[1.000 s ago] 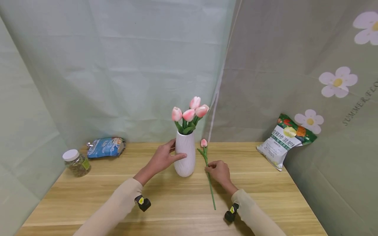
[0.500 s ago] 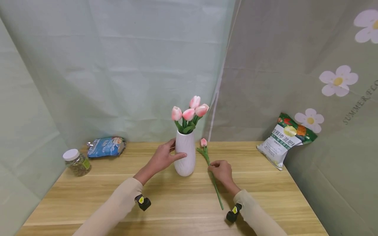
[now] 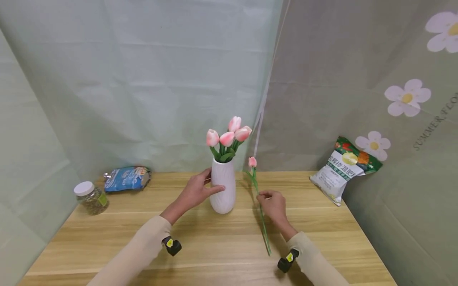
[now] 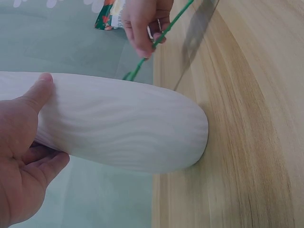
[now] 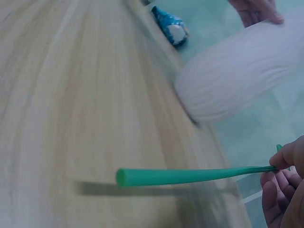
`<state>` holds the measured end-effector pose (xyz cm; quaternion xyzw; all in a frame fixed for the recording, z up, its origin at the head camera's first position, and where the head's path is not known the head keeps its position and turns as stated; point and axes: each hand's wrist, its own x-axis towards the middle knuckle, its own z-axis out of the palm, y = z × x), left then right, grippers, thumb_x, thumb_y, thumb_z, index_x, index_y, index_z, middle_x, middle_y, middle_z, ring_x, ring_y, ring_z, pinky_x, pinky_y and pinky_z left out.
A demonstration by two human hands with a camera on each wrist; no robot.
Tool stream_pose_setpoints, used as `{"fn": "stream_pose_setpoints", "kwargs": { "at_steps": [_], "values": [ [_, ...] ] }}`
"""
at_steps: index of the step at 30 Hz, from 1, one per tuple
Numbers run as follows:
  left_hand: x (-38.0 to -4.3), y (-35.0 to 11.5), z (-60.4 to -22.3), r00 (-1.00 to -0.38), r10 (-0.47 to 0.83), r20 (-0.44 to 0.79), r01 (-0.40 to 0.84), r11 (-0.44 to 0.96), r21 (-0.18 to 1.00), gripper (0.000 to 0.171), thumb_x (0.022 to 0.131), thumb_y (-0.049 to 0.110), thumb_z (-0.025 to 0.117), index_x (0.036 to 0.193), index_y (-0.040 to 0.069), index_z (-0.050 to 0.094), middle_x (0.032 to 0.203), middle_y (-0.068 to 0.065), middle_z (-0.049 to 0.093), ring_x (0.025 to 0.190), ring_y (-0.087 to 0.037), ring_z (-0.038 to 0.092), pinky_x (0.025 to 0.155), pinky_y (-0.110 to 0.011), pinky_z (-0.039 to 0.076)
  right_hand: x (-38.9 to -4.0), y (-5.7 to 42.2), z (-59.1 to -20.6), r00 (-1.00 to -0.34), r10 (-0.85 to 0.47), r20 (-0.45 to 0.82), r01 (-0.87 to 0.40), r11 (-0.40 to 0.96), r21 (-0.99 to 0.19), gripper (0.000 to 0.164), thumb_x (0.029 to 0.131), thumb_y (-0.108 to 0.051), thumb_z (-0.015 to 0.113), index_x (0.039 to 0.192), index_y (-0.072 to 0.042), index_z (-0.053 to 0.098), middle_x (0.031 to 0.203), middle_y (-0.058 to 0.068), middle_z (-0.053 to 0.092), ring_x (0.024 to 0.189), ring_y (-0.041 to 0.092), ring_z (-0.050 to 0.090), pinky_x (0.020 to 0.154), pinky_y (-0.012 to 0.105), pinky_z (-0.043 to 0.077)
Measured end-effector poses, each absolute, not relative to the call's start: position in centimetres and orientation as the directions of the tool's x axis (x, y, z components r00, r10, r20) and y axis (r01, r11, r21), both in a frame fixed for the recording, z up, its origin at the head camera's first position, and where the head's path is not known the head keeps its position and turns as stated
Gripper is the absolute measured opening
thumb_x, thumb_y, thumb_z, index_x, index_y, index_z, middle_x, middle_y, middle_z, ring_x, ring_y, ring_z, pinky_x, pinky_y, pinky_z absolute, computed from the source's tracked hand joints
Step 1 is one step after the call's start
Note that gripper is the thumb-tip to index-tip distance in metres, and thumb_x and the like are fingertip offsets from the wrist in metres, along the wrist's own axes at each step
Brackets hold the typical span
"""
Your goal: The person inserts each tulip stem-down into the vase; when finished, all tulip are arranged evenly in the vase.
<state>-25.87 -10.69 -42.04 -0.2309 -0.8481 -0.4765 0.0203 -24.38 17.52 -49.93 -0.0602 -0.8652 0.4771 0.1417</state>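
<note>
A white ribbed vase [image 3: 227, 200] stands upright on the table, holding several pink tulips [image 3: 227, 139] with green leaves. My left hand [image 3: 195, 194] grips the vase from its left side, the thumb across the front and the fingers behind, as the left wrist view also shows. To the right of the vase, my right hand [image 3: 274, 205] pinches a single pink tulip [image 3: 252, 162] midway along its stem. The bloom tips up and away from me. In the right wrist view the stem's cut end [image 5: 121, 177] hangs just over the wood, its shadow beneath.
At the back left of the wooden table [image 3: 200, 258] are a blue packet [image 3: 128, 178] and a white-lidded jar [image 3: 92, 198]. A green and white bag [image 3: 340, 171] leans on the curtain at the right. Curtains [image 3: 161, 87] enclose the table's back and sides.
My right hand has shifted right and raised the single tulip, its bloom now higher, with the stem swung rightward. My left hand stays on the vase.
</note>
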Motion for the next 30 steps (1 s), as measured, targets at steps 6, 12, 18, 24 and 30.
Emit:
{"fn": "stream_pose_setpoints", "kwargs": {
  "at_steps": [6,12,18,24,30],
  "values": [
    [-25.9,-10.7,-42.2,-0.899,0.365,0.244,0.399,0.446,0.801,0.083,0.087,0.038,0.082,0.150,0.000,0.045,0.146,-0.018,0.056,0.131,-0.034,0.059,0.105,-0.047,0.053,-24.4,18.0,-48.7,-0.943,0.271,0.195,-0.034,0.502,-0.864,0.010,0.088,-0.012,0.076,0.094,-0.005,0.080,0.084,0.004,0.075,0.069,0.012,0.067,0.055,0.022,0.054],
    [-25.9,-10.8,-42.4,-0.893,0.369,0.259,0.413,0.441,0.797,0.082,0.087,0.038,0.082,0.150,0.000,0.045,0.146,-0.019,0.056,0.130,-0.036,0.059,0.105,-0.050,0.053,-24.5,18.6,-47.5,-0.947,0.253,0.195,-0.068,0.437,-0.897,0.018,0.093,-0.012,0.074,0.104,0.001,0.077,0.093,0.012,0.073,0.072,0.018,0.068,0.063,0.039,0.064],
    [-26.0,-10.8,-42.4,-0.895,0.369,0.251,0.407,0.446,0.797,0.083,0.088,0.039,0.082,0.151,0.000,0.044,0.146,-0.019,0.056,0.131,-0.036,0.059,0.105,-0.050,0.053,-24.7,19.0,-46.5,-0.948,0.245,0.204,-0.094,0.397,-0.913,0.020,0.095,-0.014,0.072,0.107,0.001,0.075,0.098,0.015,0.071,0.076,0.022,0.069,0.063,0.036,0.065],
    [-26.2,-10.8,-42.5,-0.899,0.367,0.239,0.396,0.451,0.800,0.084,0.087,0.039,0.082,0.151,0.000,0.044,0.147,-0.018,0.055,0.131,-0.035,0.058,0.105,-0.050,0.052,-24.8,19.1,-45.0,-0.948,0.244,0.207,-0.105,0.375,-0.921,0.019,0.097,-0.013,0.070,0.108,0.001,0.072,0.098,0.014,0.069,0.077,0.020,0.067,0.063,0.030,0.063],
    [-26.1,-10.8,-42.3,-0.896,0.373,0.240,0.400,0.448,0.799,0.084,0.087,0.039,0.082,0.152,0.001,0.044,0.148,-0.017,0.054,0.132,-0.034,0.058,0.106,-0.048,0.052,-24.8,19.3,-43.6,-0.944,0.240,0.224,-0.125,0.370,-0.921,0.022,0.097,-0.014,0.070,0.112,0.001,0.071,0.104,0.016,0.068,0.080,0.021,0.066,0.064,0.026,0.063]
  ]
}}
